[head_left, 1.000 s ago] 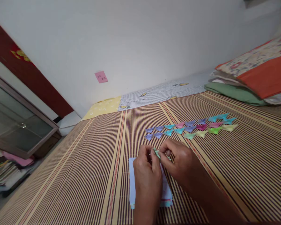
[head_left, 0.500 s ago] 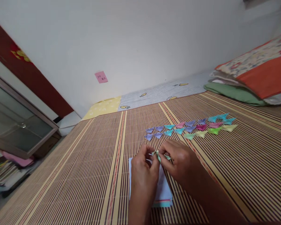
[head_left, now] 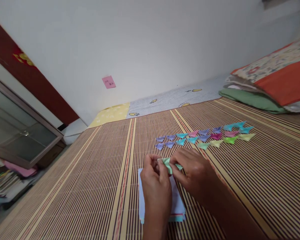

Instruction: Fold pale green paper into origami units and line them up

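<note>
A light green folded paper boat [head_left: 167,163] is pinched between my two hands, partly covered by the fingers. My left hand [head_left: 155,176] grips its left end with thumb and forefinger. On its right end, my right hand [head_left: 190,166] closes thumb against fingers. Beneath the hands lies a stack of paper sheets [head_left: 177,203], pale lavender on top, with red and aqua edges at the near side. Beyond them stand rows of small folded paper boats [head_left: 192,140] in purple, aqua, pink, green and yellow.
A striped bamboo mat [head_left: 95,186] covers the bed. Folded bedding [head_left: 282,83] is piled at the far right. Along the wall runs a checked and yellow cloth [head_left: 152,106]. A pink note [head_left: 109,82] is stuck on the wall. At the left stands a glass-doored cabinet [head_left: 22,126].
My left hand's thumb and forefinger have shifted slightly left along the paper, and more of the green boat shows between the hands. The right hand keeps its pinch.
</note>
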The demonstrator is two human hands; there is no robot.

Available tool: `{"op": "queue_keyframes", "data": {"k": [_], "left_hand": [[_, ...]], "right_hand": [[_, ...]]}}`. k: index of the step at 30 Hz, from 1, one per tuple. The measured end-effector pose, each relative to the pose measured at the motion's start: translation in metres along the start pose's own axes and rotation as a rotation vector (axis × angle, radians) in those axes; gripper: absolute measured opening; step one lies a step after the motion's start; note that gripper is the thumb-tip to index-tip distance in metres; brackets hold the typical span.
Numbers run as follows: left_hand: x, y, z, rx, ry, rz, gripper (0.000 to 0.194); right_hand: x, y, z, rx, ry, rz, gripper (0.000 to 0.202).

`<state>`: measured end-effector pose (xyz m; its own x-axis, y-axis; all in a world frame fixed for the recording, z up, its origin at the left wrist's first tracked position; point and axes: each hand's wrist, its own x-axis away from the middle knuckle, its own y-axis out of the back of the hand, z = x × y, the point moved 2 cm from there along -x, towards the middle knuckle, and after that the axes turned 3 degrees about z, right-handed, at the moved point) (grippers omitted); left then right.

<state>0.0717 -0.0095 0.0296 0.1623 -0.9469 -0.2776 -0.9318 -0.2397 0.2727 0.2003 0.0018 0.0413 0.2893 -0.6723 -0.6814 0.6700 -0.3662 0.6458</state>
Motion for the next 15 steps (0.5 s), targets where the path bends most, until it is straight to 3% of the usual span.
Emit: {"op": "queue_keyframes", "data": {"k": [7,15], "left_hand": [[-0.0033,0.002,-0.004,-0.154,-0.063,0.119,0.011],[-0.0033,0.0075,0.0028,0.194,0.044,0.14,0.019]], "right_hand": [[0.0006,-0.0011,-0.0021,-0.042,0.044,0.024,0.022],[0.0015,0.0047,-0.0028,-0.14,-0.015,0.007,0.02]]}}
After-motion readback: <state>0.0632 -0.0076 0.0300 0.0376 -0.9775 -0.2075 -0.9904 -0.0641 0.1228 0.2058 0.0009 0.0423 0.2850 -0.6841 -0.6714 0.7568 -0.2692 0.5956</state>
